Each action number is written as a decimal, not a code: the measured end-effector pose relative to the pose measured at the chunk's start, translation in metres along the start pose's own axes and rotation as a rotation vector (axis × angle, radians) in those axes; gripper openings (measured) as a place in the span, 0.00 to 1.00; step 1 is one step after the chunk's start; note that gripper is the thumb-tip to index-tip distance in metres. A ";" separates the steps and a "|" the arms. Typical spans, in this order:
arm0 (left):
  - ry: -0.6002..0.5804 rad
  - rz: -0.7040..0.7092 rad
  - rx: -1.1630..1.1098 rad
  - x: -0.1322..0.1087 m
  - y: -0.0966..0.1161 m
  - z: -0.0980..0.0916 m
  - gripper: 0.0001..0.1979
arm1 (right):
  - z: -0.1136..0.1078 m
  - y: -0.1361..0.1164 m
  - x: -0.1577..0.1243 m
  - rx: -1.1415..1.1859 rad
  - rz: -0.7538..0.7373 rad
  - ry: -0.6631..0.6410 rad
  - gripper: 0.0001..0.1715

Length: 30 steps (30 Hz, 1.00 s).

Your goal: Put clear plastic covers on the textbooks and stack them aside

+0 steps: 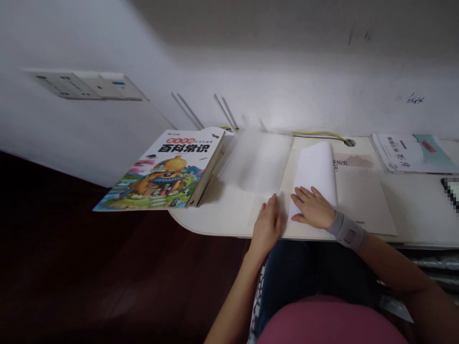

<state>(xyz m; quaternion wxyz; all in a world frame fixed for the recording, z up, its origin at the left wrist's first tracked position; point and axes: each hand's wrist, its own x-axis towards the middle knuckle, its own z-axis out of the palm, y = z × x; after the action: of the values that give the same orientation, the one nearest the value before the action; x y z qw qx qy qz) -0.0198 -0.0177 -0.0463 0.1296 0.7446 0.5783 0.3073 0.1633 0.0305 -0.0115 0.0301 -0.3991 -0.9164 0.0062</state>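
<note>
The left hand (267, 225) and right hand (312, 208) lie close together at the near edge of a white desk (412, 220), both palm down and open. The left stands slightly on its side, its fingers (273, 204) straight, close together and pointing forward. It has no visible grip on anything, and its fingertips are just beside the lower edge of a translucent, motion-blurred sheet (256, 162). The right hand lies flatter, fingers gently spread and angled toward the left hand, resting on a curved-up white sheet of paper (317, 174) that rises ahead of the fingers. A grey wrist brace (347, 231) wraps the right wrist, and that forearm slants in from the lower right.

Beyond the right hand, a large pale sheet (362, 203) lies flat, with a printed page (353, 161) showing Chinese text just past the curled paper. Further right sits a stapled booklet (412, 154). Left of the left hand, a thick illustrated Chinese encyclopedia (165, 172) lies tilted, overhanging the desk's edge (its cover is bright with cartoon art). Ahead of the hands, a yellow cable (319, 134) runs to a round desk grommet (349, 142), below a wall panel (86, 86) far to the left. Dark trousers (315, 272) show just below the hands.
</note>
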 end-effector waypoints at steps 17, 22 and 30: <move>0.047 0.010 0.258 0.006 0.012 0.010 0.21 | 0.000 -0.018 -0.026 -0.069 -0.112 0.132 0.18; 0.049 -0.038 0.062 0.001 0.009 0.002 0.21 | 0.005 -0.022 -0.026 -0.098 -0.113 0.166 0.19; -0.021 -0.079 -0.080 -0.004 0.008 -0.009 0.24 | 0.006 -0.028 -0.022 -0.002 -0.068 0.164 0.20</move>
<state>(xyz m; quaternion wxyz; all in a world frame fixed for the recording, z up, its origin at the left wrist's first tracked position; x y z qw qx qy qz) -0.0195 -0.0251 -0.0366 0.1772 0.7187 0.5930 0.3170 0.1579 -0.0046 -0.0179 0.1046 -0.3668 -0.9240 -0.0285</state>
